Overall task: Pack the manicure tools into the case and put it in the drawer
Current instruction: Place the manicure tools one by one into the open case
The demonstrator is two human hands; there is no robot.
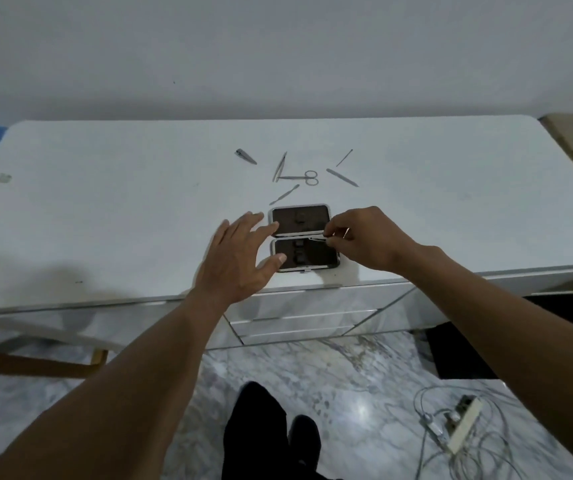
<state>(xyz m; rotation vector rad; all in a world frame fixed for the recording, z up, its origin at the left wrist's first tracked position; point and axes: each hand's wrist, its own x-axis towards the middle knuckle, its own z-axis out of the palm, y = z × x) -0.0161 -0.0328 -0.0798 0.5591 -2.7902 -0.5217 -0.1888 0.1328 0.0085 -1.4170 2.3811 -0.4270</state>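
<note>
The case (300,237) lay open and empty, left hand (240,258) spread on it, right hand (364,237) pinching a thin tool (318,240) over it, six tools (307,177) loose beyond.

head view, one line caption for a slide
Left hand steadies the open case while right hand slips in a thin tool.

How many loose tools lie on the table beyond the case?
6: nail clipper far left, tweezers, scissors, pusher nearest the case, thin pick, file right.
</note>
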